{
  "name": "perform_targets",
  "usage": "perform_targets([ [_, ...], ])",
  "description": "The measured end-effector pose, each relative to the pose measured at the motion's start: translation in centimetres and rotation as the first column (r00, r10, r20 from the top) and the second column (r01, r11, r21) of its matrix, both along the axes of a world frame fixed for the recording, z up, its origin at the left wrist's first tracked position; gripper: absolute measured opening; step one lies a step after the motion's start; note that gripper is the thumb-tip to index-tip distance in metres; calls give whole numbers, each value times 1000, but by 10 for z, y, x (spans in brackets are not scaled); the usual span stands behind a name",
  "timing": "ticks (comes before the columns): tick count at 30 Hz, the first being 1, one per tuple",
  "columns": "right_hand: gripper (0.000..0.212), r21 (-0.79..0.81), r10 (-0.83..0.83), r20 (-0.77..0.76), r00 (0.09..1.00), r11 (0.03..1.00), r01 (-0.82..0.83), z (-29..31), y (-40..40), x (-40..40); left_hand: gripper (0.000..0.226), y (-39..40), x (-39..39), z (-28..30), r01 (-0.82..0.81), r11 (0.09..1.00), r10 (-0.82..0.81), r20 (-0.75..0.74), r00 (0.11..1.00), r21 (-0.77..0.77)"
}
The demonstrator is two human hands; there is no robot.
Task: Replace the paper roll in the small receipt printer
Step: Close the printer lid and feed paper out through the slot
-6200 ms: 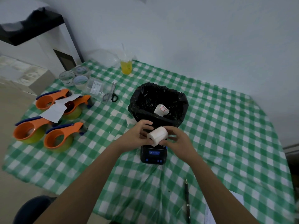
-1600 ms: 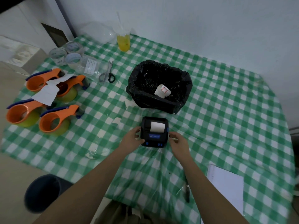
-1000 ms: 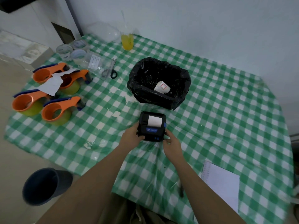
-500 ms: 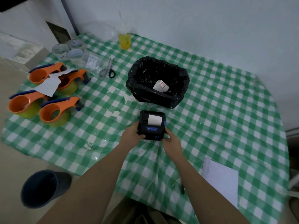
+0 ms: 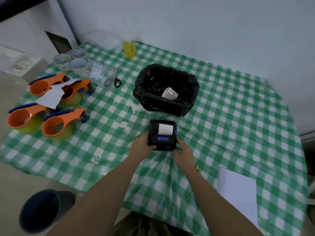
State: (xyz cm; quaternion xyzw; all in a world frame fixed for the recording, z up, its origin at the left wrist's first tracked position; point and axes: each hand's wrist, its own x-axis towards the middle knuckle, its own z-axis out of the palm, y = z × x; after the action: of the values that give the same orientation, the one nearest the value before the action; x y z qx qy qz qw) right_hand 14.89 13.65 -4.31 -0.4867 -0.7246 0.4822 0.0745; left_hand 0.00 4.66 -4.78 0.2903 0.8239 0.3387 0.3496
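Checked table (image 5: 238, 116): bin (image 5: 166, 106) beyond hand-held printer (image 5: 162, 135), dispensers (image 5: 58, 123) left.

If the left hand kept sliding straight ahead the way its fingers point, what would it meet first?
The left hand is already against the receipt printer, so that comes first. Beyond it in the same line sits the black-lined bin, with bare tablecloth between; depth is hard to judge.

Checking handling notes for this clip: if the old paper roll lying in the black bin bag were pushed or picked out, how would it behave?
The old paper roll looks nearly spent, so probably very light. Being cylindrical and lying on its side, it may roll, though the crumpled black bin bag would likely stop it. Its thin core might crush under a firm pinch.
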Motion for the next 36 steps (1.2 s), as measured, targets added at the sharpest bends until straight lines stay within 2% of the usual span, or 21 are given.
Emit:
perform_targets([
  [36,55,21,30,-1,1000,999,-30,-1,-3,2,58,0,0,8,-16,1000,16,5,1000,-21],
])
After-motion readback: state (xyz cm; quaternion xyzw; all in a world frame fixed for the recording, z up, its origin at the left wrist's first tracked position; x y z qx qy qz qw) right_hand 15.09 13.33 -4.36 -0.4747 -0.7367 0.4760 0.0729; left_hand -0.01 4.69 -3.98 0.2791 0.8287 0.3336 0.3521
